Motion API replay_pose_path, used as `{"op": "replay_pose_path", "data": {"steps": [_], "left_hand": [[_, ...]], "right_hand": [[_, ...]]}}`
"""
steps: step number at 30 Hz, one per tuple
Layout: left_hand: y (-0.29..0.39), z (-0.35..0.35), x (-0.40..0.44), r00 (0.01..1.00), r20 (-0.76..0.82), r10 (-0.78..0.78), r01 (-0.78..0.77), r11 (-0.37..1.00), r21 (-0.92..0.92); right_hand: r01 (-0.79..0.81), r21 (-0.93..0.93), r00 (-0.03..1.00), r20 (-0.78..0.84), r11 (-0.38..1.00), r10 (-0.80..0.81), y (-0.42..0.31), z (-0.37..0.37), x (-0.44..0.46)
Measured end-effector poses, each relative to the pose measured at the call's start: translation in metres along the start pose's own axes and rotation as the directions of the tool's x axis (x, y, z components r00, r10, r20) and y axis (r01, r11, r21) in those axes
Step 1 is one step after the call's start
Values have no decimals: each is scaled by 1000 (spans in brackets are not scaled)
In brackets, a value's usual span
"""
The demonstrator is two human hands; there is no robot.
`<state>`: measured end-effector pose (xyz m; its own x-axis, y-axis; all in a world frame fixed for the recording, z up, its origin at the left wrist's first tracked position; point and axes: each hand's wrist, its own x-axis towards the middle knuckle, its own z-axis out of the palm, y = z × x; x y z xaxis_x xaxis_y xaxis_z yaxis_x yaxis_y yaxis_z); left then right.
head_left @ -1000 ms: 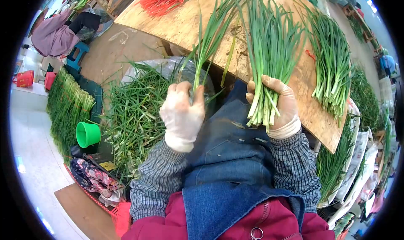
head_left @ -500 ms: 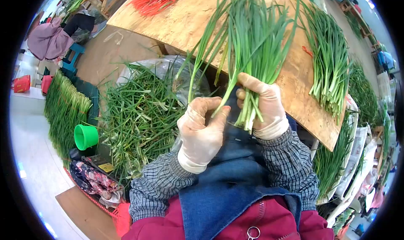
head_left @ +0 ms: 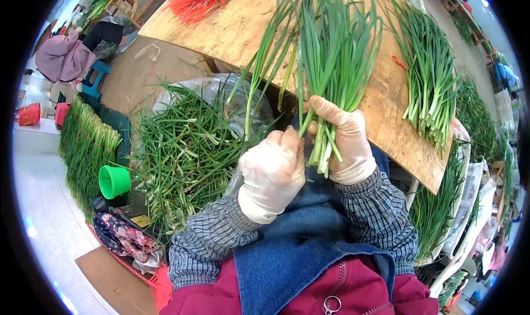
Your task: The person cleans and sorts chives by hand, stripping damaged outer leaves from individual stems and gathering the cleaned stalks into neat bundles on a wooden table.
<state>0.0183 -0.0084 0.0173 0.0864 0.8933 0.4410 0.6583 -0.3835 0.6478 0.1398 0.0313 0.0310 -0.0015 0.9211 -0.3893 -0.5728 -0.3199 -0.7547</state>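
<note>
Both hands wear pale gloves. My right hand (head_left: 345,135) is wrapped round the white stem ends of a bunch of green stalks (head_left: 339,55), whose leaves spread over the wooden board. Close beside it on the left, my left hand (head_left: 276,169) is closed, its fingertips at the lower end of a thin stalk by the bunch. A few loose stalks (head_left: 255,86) hang over the board's edge above my left hand. Another bunch (head_left: 428,78) lies on the right part of the wooden board (head_left: 232,31).
A heap of green trimmings (head_left: 182,155) fills a plastic bag at the left. Beyond it are a green cup (head_left: 114,182), tied bundles (head_left: 91,144) and a seated person (head_left: 63,58). Red strips (head_left: 201,0) lie on the board's far left.
My left hand has moved right to the bunch, away from the loose stalks it held, which now hang at the board's edge. My right hand and its bunch have shifted slightly left.
</note>
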Motion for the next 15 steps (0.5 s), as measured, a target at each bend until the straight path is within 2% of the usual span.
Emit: {"op": "replay_pose_path", "data": {"steps": [2,3,4,6,11,14,15], "left_hand": [[0,-1,0,1000,21,15,-14,999,-38],[1,-3,2,995,48,-92,102,948,-302],[4,-11,5,883,325,-339,466,715,-521],[5,-25,23,680,595,-428,731,329,-598],[-2,-7,26,714,502,-488,668,260,-697],[9,-5,16,784,258,-565,535,402,-743],[6,-12,8,789,252,-561,544,445,-711]], "right_hand": [[8,-7,1000,7,1000,-8,1,-3,1],[-25,37,1000,16,999,24,0,-5,3],[-55,61,998,40,997,53,-1,-8,4],[-119,108,990,93,987,109,-2,-12,5],[-175,147,981,105,974,161,2,-11,4],[-149,167,986,98,975,134,0,-12,4],[-118,156,991,81,981,107,-3,-12,5]]}}
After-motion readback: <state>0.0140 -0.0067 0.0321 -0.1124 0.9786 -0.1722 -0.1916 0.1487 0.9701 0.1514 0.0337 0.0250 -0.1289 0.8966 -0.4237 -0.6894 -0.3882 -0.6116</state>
